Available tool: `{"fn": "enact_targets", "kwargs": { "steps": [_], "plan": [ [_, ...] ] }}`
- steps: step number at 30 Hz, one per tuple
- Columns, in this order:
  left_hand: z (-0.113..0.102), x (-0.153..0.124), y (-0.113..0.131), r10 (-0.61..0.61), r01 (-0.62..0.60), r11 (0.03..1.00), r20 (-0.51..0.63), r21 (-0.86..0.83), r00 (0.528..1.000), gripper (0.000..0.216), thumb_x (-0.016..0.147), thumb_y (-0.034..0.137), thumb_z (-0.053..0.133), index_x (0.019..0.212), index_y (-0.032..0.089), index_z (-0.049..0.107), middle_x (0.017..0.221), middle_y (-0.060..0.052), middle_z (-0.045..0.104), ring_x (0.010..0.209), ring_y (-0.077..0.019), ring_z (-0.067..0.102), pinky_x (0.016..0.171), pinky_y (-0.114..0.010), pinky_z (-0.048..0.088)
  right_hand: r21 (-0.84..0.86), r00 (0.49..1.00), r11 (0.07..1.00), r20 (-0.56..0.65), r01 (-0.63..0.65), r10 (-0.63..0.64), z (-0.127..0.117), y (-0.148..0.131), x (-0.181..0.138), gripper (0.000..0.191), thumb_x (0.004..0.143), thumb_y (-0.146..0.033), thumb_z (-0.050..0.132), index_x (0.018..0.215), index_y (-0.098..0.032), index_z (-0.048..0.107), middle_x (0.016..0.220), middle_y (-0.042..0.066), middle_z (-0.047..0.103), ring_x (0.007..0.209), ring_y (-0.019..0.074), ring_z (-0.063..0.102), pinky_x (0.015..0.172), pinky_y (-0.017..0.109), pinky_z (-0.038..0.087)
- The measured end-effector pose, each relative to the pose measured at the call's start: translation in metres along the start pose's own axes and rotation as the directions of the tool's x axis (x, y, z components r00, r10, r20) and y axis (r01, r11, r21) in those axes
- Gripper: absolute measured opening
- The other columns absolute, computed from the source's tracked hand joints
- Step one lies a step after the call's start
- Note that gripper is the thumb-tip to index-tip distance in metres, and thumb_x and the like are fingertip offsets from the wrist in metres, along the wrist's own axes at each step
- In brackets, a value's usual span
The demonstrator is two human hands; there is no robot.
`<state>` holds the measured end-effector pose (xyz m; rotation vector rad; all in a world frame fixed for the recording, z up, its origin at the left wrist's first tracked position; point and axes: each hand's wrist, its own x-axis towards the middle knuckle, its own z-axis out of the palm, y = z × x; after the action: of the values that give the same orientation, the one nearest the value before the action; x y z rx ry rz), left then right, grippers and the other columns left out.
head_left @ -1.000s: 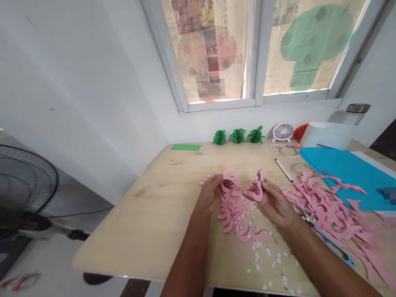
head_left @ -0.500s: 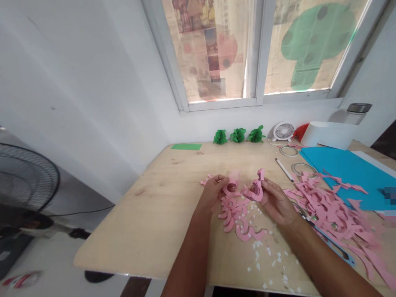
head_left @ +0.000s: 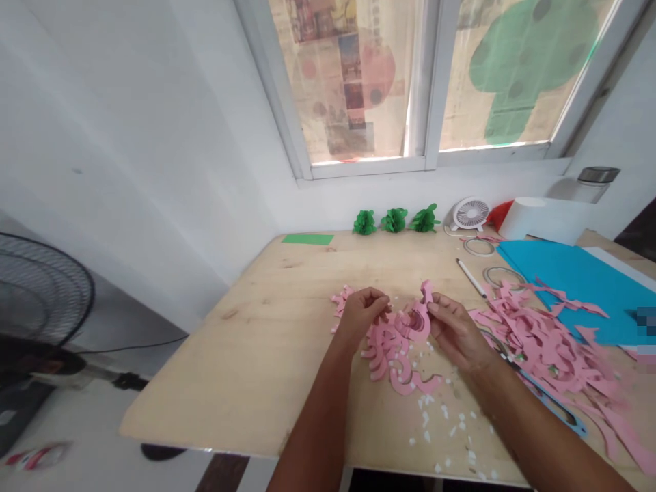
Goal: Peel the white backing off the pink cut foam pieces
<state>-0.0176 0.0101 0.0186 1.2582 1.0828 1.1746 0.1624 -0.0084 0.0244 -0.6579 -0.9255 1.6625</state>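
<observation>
On a pale wooden table (head_left: 266, 355) lies a small heap of curved pink paper cut-outs (head_left: 392, 352). My left hand (head_left: 361, 313) is curled over the heap's left edge, its fingertips pinched together on a pink piece. My right hand (head_left: 454, 331) holds a stack of pink curved pieces (head_left: 417, 321) upright between thumb and fingers. The two hands are a few centimetres apart above the heap.
A big pile of pink paper scraps (head_left: 548, 348) lies at the right on a blue sheet (head_left: 574, 280). White paper bits (head_left: 441, 424) dot the front edge. Three green paper pompoms (head_left: 393, 220), a small white fan (head_left: 471, 213), a pen (head_left: 471, 277), tape rings and a green card (head_left: 307, 239) sit behind.
My left hand has lowered the pink ring it held up down to the heap and closed over it. The right hand has dipped slightly with its stack.
</observation>
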Motion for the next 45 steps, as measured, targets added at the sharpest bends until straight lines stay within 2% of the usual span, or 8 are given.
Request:
{"fn": "enact_targets", "kwargs": {
  "steps": [5,13,18,23,26,29,41,45],
  "plan": [
    [0.002,-0.007,0.009,-0.058,0.071,0.996,0.203,-0.055,0.978,0.024,0.071,0.037,0.062,0.069,0.013,0.056,0.056,0.002,0.056,0.047,-0.0064,0.048,0.046,-0.019,0.036,-0.124,1.000,0.992,0.003,0.015,-0.015,0.002,0.000,-0.001,0.021,0.064,-0.033,0.071,0.076,-0.019,0.063,0.071,0.002,0.060,0.065,0.0146,0.054,0.069,0.028,0.043],
    [0.003,-0.009,0.009,-0.059,0.073,0.996,0.237,-0.047,0.970,0.020,0.064,0.026,0.068,0.075,0.013,0.057,0.061,0.002,0.057,0.047,-0.0052,0.047,0.046,-0.018,0.035,-0.250,0.998,0.966,-0.001,0.067,-0.069,-0.001,0.003,0.002,0.019,0.065,-0.036,0.070,0.072,-0.020,0.062,0.071,0.001,0.060,0.069,0.0154,0.053,0.069,0.027,0.040],
    [0.003,-0.003,0.002,-0.052,0.060,0.996,0.112,-0.067,0.992,0.017,0.061,0.021,0.068,0.072,0.012,0.058,0.057,0.002,0.056,0.046,-0.0064,0.049,0.044,-0.017,0.035,-0.260,0.992,0.960,-0.043,0.105,-0.120,-0.003,0.004,0.003,0.019,0.064,-0.034,0.071,0.072,-0.019,0.063,0.067,0.000,0.057,0.065,0.0129,0.051,0.064,0.024,0.038],
    [0.000,-0.002,0.009,-0.013,-0.017,0.956,-0.101,-0.293,0.995,0.022,0.060,0.022,0.070,0.077,0.014,0.059,0.055,0.002,0.057,0.049,-0.0084,0.053,0.044,-0.018,0.039,-0.258,0.980,0.959,-0.130,0.115,-0.152,-0.001,0.003,0.003,0.022,0.062,-0.035,0.073,0.071,-0.018,0.063,0.066,0.000,0.056,0.063,0.0124,0.050,0.062,0.023,0.038],
    [0.000,-0.005,0.015,-0.019,-0.003,0.919,-0.053,-0.393,0.998,0.025,0.057,0.024,0.072,0.077,0.014,0.061,0.056,0.001,0.058,0.049,-0.0088,0.054,0.047,-0.020,0.042,-0.264,0.976,0.960,-0.167,0.089,-0.137,-0.002,0.003,0.005,0.022,0.061,-0.035,0.073,0.072,-0.018,0.063,0.068,0.000,0.058,0.065,0.0132,0.051,0.064,0.024,0.039],
    [0.004,-0.008,0.017,-0.028,0.020,0.922,-0.014,-0.386,1.000,0.023,0.054,0.024,0.074,0.071,0.013,0.063,0.059,0.000,0.060,0.050,-0.0089,0.054,0.049,-0.021,0.043,-0.285,0.966,0.957,-0.227,0.054,-0.123,-0.004,0.004,0.007,0.025,0.060,-0.037,0.073,0.073,-0.018,0.063,0.070,0.002,0.060,0.066,0.0150,0.053,0.064,0.025,0.040],
    [0.011,-0.011,0.017,0.020,-0.013,0.916,0.012,-0.402,1.000,0.018,0.053,0.020,0.074,0.065,0.013,0.062,0.055,0.001,0.058,0.047,-0.0074,0.050,0.046,-0.020,0.037,-0.477,0.907,0.873,-0.405,-0.103,-0.114,-0.005,0.002,0.004,0.030,0.065,-0.046,0.064,0.078,-0.019,0.063,0.067,0.002,0.063,0.059,0.0159,0.054,0.043,0.022,0.030],
    [0.011,-0.009,0.014,0.025,-0.012,0.940,0.034,-0.341,0.999,0.019,0.054,0.021,0.074,0.066,0.013,0.062,0.056,0.001,0.058,0.048,-0.0073,0.049,0.046,-0.020,0.037,-0.477,0.914,0.876,-0.383,-0.074,-0.132,-0.008,0.004,0.006,0.031,0.063,-0.047,0.065,0.075,-0.018,0.063,0.066,0.002,0.063,0.065,0.0172,0.057,0.050,0.023,0.035]
  ]
}}
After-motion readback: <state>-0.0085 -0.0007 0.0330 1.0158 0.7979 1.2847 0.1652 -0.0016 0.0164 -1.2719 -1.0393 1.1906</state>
